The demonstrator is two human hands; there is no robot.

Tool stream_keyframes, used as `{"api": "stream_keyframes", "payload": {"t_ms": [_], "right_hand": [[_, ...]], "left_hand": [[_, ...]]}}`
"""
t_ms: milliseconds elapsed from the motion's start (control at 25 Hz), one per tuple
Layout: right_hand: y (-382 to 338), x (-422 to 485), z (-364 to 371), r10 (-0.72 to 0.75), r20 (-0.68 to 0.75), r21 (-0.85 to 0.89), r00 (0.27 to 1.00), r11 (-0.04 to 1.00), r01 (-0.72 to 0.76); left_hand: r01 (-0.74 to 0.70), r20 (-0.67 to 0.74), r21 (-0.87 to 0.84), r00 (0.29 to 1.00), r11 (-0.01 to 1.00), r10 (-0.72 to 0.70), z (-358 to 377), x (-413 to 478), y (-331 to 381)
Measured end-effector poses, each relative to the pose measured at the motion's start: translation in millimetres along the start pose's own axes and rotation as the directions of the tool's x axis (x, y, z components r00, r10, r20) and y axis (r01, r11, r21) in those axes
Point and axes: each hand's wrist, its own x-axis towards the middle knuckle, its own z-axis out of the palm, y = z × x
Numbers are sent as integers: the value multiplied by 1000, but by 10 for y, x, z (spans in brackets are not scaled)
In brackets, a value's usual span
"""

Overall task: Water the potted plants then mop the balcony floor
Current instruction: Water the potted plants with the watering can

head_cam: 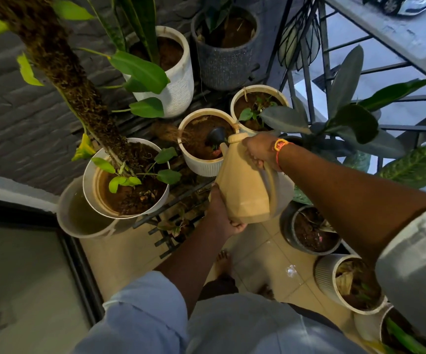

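Watering can, beige faceted plastic, is tilted forward above a black metal rack and held by 2 hands. The right hand curls round the top of its loop handle. The left hand cups the base, its fingers partly hidden underneath. The can's black funnel-shaped rose dips over the brown soil of a white ribbed pot; any stream of water is too dim to make out. Just left stands a smooth white pot bearing a shaggy moss pole. Glossy beige floor tiles lie below.
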Motion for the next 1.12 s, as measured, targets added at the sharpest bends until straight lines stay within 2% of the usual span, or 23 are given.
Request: {"api": "stream_keyframes", "payload": {"t_ms": [240,400,560,760,960,1120], "right_hand": [[-4,20,-106,-30,23,-58,999,998,31],[49,39,-85,-8,10,-6,1000,1000,8],[142,22,-96,-48,-22,60,999,997,49],[331,-96,-50,-74,-123,101,990,991,87],[533,-196,-147,-58,-193,213,979,972,100],[509,-120,-410,-49,-277,219,960,969,112]], "left_hand": [[-16,-26,41,1000,999,17,59,41,-26],[-28,-63,35,998,999,31,78,111,-37],[-66,-68,33,995,997,68,102,150,-30],[-133,-19,82,991,988,135,116,204,57],[-244,101,180,968,953,229,245,238,217],[-257,145,241,963,936,227,518,164,312]]}}
